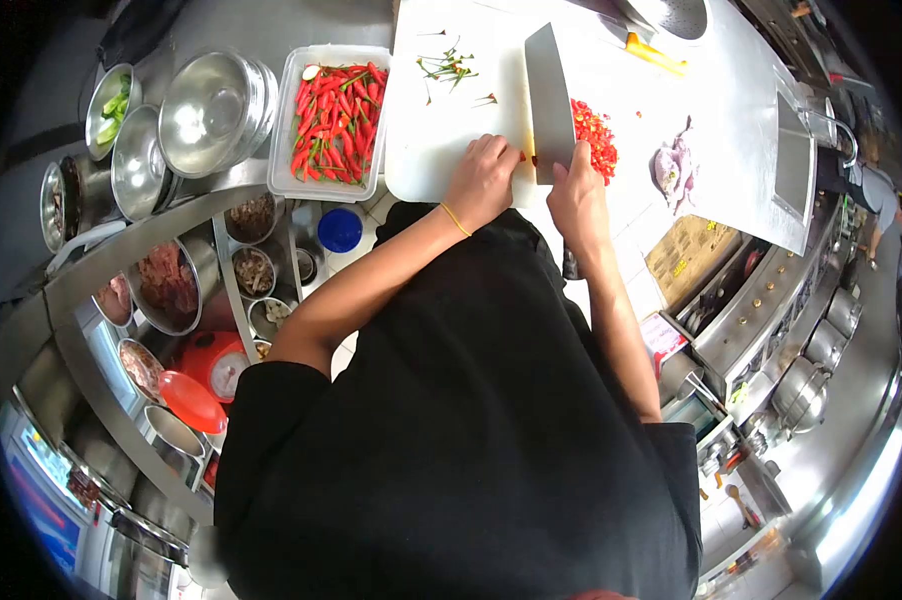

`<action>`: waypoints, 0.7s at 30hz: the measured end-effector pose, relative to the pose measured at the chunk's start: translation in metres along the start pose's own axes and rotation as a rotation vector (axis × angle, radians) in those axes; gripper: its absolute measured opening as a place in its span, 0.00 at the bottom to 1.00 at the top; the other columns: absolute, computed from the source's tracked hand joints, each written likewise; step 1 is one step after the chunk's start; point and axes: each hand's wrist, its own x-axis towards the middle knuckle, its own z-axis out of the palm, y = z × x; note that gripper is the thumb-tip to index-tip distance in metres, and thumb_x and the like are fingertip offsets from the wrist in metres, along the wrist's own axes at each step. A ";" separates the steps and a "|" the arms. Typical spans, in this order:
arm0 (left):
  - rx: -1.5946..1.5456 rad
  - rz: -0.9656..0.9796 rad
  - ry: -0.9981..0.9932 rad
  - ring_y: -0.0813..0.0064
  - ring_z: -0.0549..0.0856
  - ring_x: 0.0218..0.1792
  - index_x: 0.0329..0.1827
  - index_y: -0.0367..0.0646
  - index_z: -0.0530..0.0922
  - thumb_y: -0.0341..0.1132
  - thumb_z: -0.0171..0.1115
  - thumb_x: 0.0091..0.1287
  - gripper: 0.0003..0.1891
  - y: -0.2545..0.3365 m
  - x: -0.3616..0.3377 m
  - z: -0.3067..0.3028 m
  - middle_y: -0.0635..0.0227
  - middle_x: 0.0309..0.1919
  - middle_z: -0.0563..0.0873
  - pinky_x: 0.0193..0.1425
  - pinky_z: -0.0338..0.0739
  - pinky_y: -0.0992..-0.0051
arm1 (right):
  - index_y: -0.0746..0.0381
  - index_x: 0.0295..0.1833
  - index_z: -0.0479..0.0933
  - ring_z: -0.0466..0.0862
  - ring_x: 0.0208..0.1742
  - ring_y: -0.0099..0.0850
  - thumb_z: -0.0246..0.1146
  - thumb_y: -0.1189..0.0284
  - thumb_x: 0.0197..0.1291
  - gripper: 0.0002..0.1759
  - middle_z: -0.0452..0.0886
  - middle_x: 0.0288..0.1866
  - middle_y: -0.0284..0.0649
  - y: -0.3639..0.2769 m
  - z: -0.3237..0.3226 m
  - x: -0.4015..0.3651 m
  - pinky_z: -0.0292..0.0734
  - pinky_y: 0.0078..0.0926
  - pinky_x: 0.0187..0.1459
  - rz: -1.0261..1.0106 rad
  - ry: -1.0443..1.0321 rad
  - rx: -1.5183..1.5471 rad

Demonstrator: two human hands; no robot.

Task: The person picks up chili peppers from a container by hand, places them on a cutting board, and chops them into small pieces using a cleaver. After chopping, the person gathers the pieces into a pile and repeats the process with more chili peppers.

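My right hand (pixel 580 200) is wrapped round the handle of a broad cleaver (pixel 551 105), whose blade stands on the white cutting board (pixel 411 130). Close to the blade's left side, my left hand (pixel 485 180) has its fingers curled down on the board. A bit of red chili pepper (pixel 522 156) shows at its fingertips; the rest is hidden beneath them. Chopped red chili (pixel 595 140) lies in a heap on the right of the blade. Green chili stems (pixel 449 66) are scattered on the board's upper left.
A plastic tub (pixel 280 150) of whole red chilies stands left of the board. Metal bowls (pixel 206 110) are stacked beyond it. To the right lie a plucked bird (pixel 675 170) and a yellow peeler-like object (pixel 654 55). Shelves below hold bowls of meat (pixel 168 275).
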 end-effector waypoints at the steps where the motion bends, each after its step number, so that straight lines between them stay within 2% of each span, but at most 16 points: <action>1: -0.011 -0.018 -0.012 0.60 0.77 0.41 0.33 0.37 0.80 0.19 0.57 0.52 0.08 0.000 -0.002 0.001 0.61 0.34 0.77 0.48 0.72 0.65 | 0.69 0.46 0.61 0.81 0.36 0.61 0.56 0.79 0.60 0.12 0.79 0.30 0.65 0.006 0.001 0.003 0.72 0.57 0.36 0.004 0.011 0.002; 3: -0.019 -0.020 -0.020 0.60 0.77 0.41 0.34 0.37 0.80 0.18 0.57 0.52 0.09 -0.001 0.000 0.001 0.61 0.34 0.76 0.48 0.72 0.65 | 0.69 0.48 0.61 0.81 0.35 0.61 0.56 0.78 0.60 0.13 0.79 0.29 0.64 0.012 -0.001 0.014 0.73 0.57 0.36 -0.085 0.043 0.016; 5: -0.033 -0.008 0.005 0.61 0.77 0.41 0.35 0.38 0.81 0.17 0.57 0.52 0.10 -0.002 -0.002 -0.001 0.62 0.34 0.76 0.47 0.72 0.66 | 0.69 0.49 0.62 0.81 0.36 0.61 0.56 0.77 0.61 0.14 0.79 0.30 0.63 0.016 -0.008 0.019 0.73 0.56 0.38 -0.039 0.008 -0.016; 7: -0.035 -0.001 0.005 0.61 0.77 0.40 0.34 0.38 0.81 0.17 0.57 0.52 0.10 -0.004 -0.002 -0.002 0.63 0.34 0.76 0.46 0.71 0.66 | 0.72 0.57 0.61 0.79 0.43 0.63 0.54 0.77 0.62 0.19 0.78 0.36 0.67 0.015 -0.016 0.023 0.71 0.54 0.44 -0.037 -0.055 -0.059; 8: -0.036 0.004 0.007 0.62 0.77 0.40 0.33 0.38 0.81 0.17 0.57 0.52 0.09 -0.005 -0.001 -0.003 0.64 0.34 0.76 0.46 0.71 0.66 | 0.72 0.58 0.61 0.79 0.44 0.63 0.54 0.76 0.63 0.20 0.78 0.37 0.67 0.014 -0.023 0.022 0.71 0.54 0.44 -0.028 -0.092 -0.092; 13: -0.032 0.000 0.035 0.63 0.77 0.40 0.32 0.38 0.81 0.17 0.57 0.52 0.09 -0.009 -0.001 -0.004 0.64 0.33 0.76 0.45 0.71 0.66 | 0.73 0.57 0.61 0.79 0.43 0.63 0.53 0.76 0.63 0.19 0.79 0.36 0.67 0.007 -0.050 0.017 0.71 0.53 0.44 -0.033 -0.190 -0.131; 16: -0.033 -0.012 0.042 0.63 0.77 0.40 0.32 0.38 0.80 0.17 0.57 0.51 0.09 -0.008 -0.001 -0.004 0.64 0.33 0.76 0.45 0.71 0.66 | 0.73 0.55 0.62 0.79 0.43 0.63 0.54 0.77 0.63 0.18 0.78 0.36 0.67 0.006 -0.044 0.016 0.71 0.53 0.43 0.024 -0.218 -0.108; 18: -0.018 -0.011 0.029 0.62 0.77 0.40 0.32 0.38 0.80 0.17 0.57 0.51 0.09 -0.008 -0.001 -0.006 0.64 0.33 0.76 0.45 0.71 0.65 | 0.69 0.49 0.62 0.80 0.39 0.61 0.54 0.75 0.62 0.13 0.79 0.31 0.63 0.024 -0.016 0.019 0.72 0.57 0.40 -0.115 -0.026 -0.040; 19: -0.012 -0.016 0.013 0.62 0.77 0.40 0.32 0.38 0.80 0.18 0.57 0.51 0.08 -0.006 -0.001 -0.008 0.64 0.33 0.76 0.46 0.70 0.65 | 0.69 0.51 0.62 0.81 0.38 0.60 0.56 0.73 0.61 0.16 0.80 0.31 0.63 0.020 -0.007 0.020 0.73 0.56 0.39 -0.049 -0.017 -0.107; 21: -0.003 -0.002 0.012 0.62 0.77 0.40 0.31 0.38 0.80 0.18 0.57 0.51 0.08 -0.007 0.005 -0.007 0.64 0.33 0.76 0.46 0.70 0.65 | 0.71 0.53 0.63 0.81 0.33 0.58 0.55 0.77 0.62 0.16 0.79 0.28 0.61 0.025 -0.004 0.025 0.75 0.47 0.35 -0.124 0.041 -0.094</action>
